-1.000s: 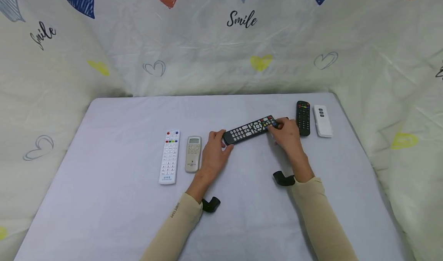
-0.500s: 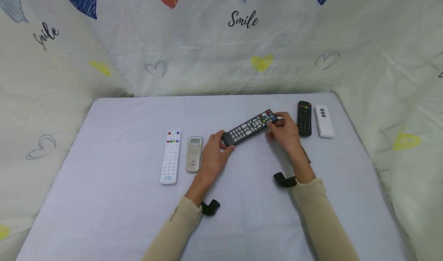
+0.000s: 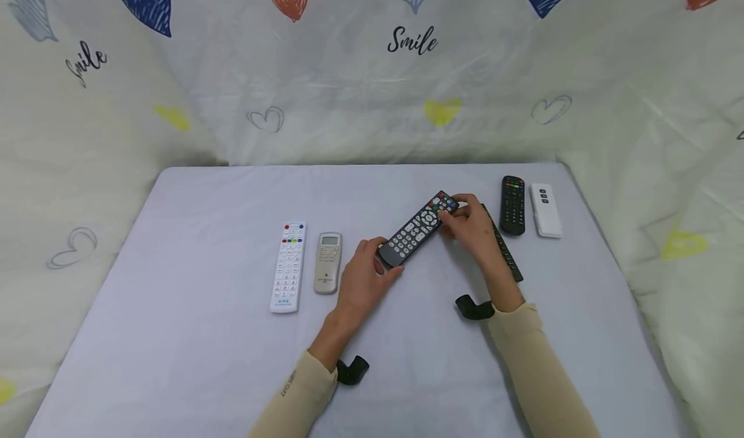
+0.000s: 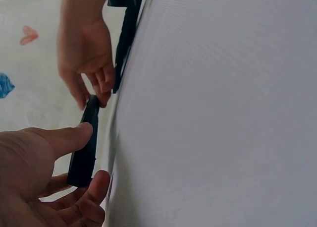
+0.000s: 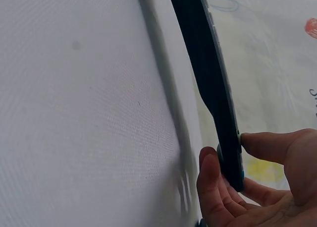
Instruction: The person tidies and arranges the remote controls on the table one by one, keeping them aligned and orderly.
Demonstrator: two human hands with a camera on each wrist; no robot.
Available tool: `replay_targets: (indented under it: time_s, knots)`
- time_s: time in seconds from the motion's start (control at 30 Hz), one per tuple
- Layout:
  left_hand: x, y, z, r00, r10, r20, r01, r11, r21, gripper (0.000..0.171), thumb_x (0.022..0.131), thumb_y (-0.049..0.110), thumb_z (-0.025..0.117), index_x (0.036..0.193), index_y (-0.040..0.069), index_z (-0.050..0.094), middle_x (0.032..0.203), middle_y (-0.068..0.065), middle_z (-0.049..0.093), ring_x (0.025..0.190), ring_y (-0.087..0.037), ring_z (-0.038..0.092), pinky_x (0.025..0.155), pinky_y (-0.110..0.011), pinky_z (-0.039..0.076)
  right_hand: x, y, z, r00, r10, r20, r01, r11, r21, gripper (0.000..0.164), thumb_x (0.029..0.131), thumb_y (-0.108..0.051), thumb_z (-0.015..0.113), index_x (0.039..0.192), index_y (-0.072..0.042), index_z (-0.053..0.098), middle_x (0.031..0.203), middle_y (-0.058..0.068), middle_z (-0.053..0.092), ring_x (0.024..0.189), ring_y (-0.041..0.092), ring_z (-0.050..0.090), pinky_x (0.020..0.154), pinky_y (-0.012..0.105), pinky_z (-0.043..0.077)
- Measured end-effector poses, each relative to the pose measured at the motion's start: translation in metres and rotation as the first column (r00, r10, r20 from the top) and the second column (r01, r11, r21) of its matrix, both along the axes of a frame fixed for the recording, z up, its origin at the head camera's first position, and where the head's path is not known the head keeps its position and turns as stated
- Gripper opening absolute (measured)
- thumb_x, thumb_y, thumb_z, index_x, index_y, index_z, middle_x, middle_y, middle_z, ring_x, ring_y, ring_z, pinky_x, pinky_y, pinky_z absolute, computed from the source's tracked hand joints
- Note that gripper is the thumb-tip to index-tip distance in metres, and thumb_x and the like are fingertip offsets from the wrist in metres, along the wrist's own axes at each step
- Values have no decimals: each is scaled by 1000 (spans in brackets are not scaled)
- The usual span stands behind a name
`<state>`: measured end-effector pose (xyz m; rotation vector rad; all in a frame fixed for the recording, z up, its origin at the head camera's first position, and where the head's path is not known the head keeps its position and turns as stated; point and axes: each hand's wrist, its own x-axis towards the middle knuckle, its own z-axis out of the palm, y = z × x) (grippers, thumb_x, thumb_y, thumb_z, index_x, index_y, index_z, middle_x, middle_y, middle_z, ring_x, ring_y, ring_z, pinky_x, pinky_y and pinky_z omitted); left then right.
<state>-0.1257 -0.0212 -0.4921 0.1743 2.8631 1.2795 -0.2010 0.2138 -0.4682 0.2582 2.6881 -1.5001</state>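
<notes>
A black remote control (image 3: 414,230) with light buttons is held slantwise between both hands above the white table. At its lower end, my left hand (image 3: 361,281) grips it, with the thumb on one side and fingers on the other, as the left wrist view also shows. My right hand (image 3: 475,232) pinches the upper end, near the coloured buttons. In the right wrist view the remote's dark underside and edge (image 5: 205,58) appear, raised off the cloth. A second black remote (image 3: 507,254) lies beside my right wrist, partly hidden by it.
Left of my left hand lie a white remote (image 3: 287,269) and a small beige remote with a display (image 3: 328,263). At the back right are another black remote (image 3: 513,205) and a white one (image 3: 546,210). A printed curtain (image 3: 349,76) surrounds the table (image 3: 192,334).
The held remote has turned steeper, its upper end swinging left with my right hand. More of the black remote by my right wrist now shows. The whole head view has shifted slightly.
</notes>
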Motion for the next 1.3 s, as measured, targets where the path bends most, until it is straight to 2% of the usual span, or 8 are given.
replay_targets:
  time_s: [0.1, 0.37, 0.53, 0.83, 0.97, 1.07, 1.2, 1.3]
  knots:
    - [4, 0, 0, 1000, -19, -7, 19, 1000, -10, 61, 88, 33, 85, 140, 15, 60, 104, -2, 60, 70, -5, 52, 58, -20, 42, 0, -3, -2, 1000, 5, -1, -5, 1000, -4, 59, 103, -27, 66, 152, -4, 43, 116, 23, 66, 86, 24, 74, 66, 19, 54]
    - [12, -3, 1, 1000, -16, 15, 17, 999, -49, 67, 85, 39, 87, 142, 16, 60, 108, 1, 63, 71, -4, 53, 58, -18, 43, -2, -12, -4, 999, 48, 25, -48, 999, -23, 64, 102, -28, 68, 156, -6, 40, 121, 22, 63, 79, 7, 66, 69, 21, 53]
    - [15, -5, 1, 1000, -24, 17, 25, 998, -51, 70, 83, 41, 88, 143, 17, 60, 106, 0, 63, 71, -5, 53, 58, -19, 42, -2, -16, -3, 995, 83, 50, -83, 997, -3, 71, 99, -29, 72, 158, -9, 37, 124, 21, 62, 80, 6, 66, 69, 23, 49]
    - [20, -9, 1, 999, -47, 16, 48, 999, -23, 76, 83, 40, 88, 149, 23, 55, 99, 0, 60, 68, -5, 52, 57, -19, 42, 0, -24, -1, 993, 107, 43, -103, 991, -83, 73, 97, -23, 73, 159, -10, 36, 127, 21, 58, 86, 10, 66, 69, 20, 53]
    - [22, -9, 0, 999, -46, 28, 46, 999, 4, 77, 84, 39, 88, 151, 23, 53, 98, 0, 60, 68, -4, 52, 57, -19, 43, 2, -25, 1, 992, 117, 40, -112, 987, -119, 73, 98, -22, 72, 160, -10, 35, 129, 22, 57, 88, 11, 69, 72, 21, 56]
    - [25, -10, -2, 998, -45, 40, 44, 999, 20, 77, 85, 39, 87, 151, 22, 53, 99, -1, 60, 69, -4, 53, 58, -19, 43, 3, -26, 2, 992, 115, 44, -107, 984, -145, 73, 98, -21, 73, 159, -11, 36, 127, 22, 57, 83, 12, 71, 73, 24, 58]
    - [30, -12, -1, 998, -34, 55, 32, 999, 34, 77, 85, 37, 87, 151, 20, 53, 101, 0, 62, 70, -4, 54, 59, -19, 44, 3, -31, -1, 990, 135, 46, -123, 973, -197, 74, 97, -19, 73, 160, -10, 35, 124, 22, 56, 79, 10, 71, 73, 27, 60]
    - [35, -15, 0, 998, -23, 58, 21, 999, 33, 77, 84, 35, 88, 151, 19, 53, 101, 0, 63, 71, -6, 55, 59, -19, 44, 4, -36, -6, 986, 157, 50, -143, 968, -207, 74, 98, -20, 73, 160, -10, 34, 125, 23, 55, 81, 9, 70, 74, 25, 59]
